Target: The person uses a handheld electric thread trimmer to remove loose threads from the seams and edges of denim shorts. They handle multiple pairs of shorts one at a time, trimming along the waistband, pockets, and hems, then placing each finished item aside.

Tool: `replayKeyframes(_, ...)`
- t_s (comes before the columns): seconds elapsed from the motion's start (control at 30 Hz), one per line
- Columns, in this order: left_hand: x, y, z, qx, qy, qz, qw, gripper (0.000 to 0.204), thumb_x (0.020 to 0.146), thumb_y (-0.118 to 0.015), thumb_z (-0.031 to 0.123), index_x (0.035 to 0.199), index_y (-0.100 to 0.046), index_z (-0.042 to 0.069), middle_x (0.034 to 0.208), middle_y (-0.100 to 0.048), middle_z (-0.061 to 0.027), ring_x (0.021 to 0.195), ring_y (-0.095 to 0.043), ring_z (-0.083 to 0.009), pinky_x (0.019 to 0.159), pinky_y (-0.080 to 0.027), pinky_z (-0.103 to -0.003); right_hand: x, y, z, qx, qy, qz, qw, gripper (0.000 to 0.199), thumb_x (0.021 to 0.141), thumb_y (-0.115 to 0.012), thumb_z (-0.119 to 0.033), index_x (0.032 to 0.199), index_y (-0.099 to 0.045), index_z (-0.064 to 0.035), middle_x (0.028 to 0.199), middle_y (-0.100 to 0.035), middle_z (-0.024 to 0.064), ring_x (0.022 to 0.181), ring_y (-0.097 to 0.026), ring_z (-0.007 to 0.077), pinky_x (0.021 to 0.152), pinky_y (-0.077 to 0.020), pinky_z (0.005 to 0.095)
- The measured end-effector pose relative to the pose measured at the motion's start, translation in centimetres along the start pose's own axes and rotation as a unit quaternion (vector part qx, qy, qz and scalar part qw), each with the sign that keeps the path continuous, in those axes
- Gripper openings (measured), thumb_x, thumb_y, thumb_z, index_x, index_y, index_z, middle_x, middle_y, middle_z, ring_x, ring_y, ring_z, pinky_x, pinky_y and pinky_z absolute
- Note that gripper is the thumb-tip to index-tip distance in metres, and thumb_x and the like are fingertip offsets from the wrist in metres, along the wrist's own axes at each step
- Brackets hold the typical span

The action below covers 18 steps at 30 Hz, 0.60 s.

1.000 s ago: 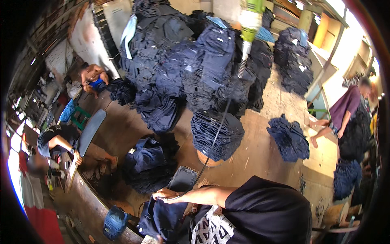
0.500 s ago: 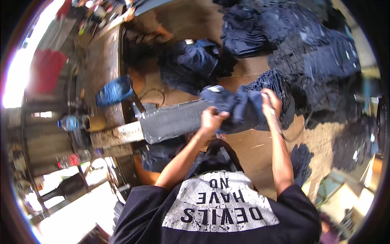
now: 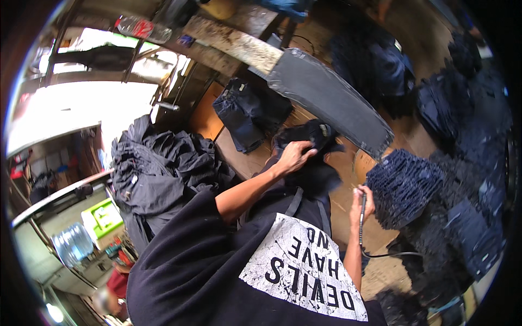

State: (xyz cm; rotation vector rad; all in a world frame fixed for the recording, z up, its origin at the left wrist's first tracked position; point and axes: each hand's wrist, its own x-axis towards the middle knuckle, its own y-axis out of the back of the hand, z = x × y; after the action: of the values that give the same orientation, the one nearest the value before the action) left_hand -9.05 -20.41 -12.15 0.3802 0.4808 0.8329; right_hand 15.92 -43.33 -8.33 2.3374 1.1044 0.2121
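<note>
The left hand [image 3: 293, 156] has its grip clenched on a bunched dark garment [image 3: 311, 142], which lies just below the long grey padded board [image 3: 331, 100]. To the right, the right hand [image 3: 363, 200] grasps a slim corded tool [image 3: 361, 220], with a stack of folded dark jeans [image 3: 403, 185] just beyond it.

one head-worn fisheye looks steeply down, close over the person's chest.

Brown floor [image 3: 380, 228], stacks of dark folded denim [image 3: 402, 187] along right side. Worn wooden beam [image 3: 234, 41] across top. Bright daylight through opening [image 3: 70, 108] at left. Blue water jug [image 3: 73, 244] lower left.
</note>
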Motion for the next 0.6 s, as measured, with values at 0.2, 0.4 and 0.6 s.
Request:
replayKeyframes(0.2,-6.4,6.7,-11.6,0.115,-0.018,0.119,0.986,0.019,0.094,-0.081,0.021,0.104,-0.079,0.006,0.096,-0.077,-0.0121,0.093,-0.065,-0.0353,0.083,-0.05,-0.049,0.9,-4.8,-4.4,-0.013,0.014,-0.019,1.0,0.019,0.1,-0.078,-0.005,0.117,-0.073,0.0011,0.112,-0.078,0.011,0.104,-0.074,0.0196,0.097,-0.0584,0.0352)
replayKeyframes(0.4,-4.3,21.3,-25.2,0.142,-0.003,0.185,0.972,0.016,0.094,-0.08,0.018,0.107,-0.081,0.008,0.103,-0.08,-0.0124,0.097,-0.067,-0.0375,0.086,-0.051,-0.051,0.1,-5.8,-10.2,-0.075,-0.036,0.015,0.996,0.015,0.103,-0.074,-0.003,0.117,-0.071,0.001,0.114,-0.078,0.0142,0.104,-0.074,0.0224,0.097,-0.0594,0.0379)
replayKeyframes(0.6,-1.8,29.7,-37.4,0.285,0.165,0.257,0.908,0.076,0.089,-0.086,0.046,0.149,-0.063,0.006,0.126,-0.077,-0.0246,0.133,-0.063,-0.0439,0.109,-0.053,-0.054,-3.2,-9.6,-14.0,-0.101,-0.014,-0.004,0.995,0.015,0.102,-0.075,-0.005,0.116,-0.072,0.0003,0.111,-0.077,0.012,0.106,-0.073,0.023,0.101,-0.0564,0.0377)
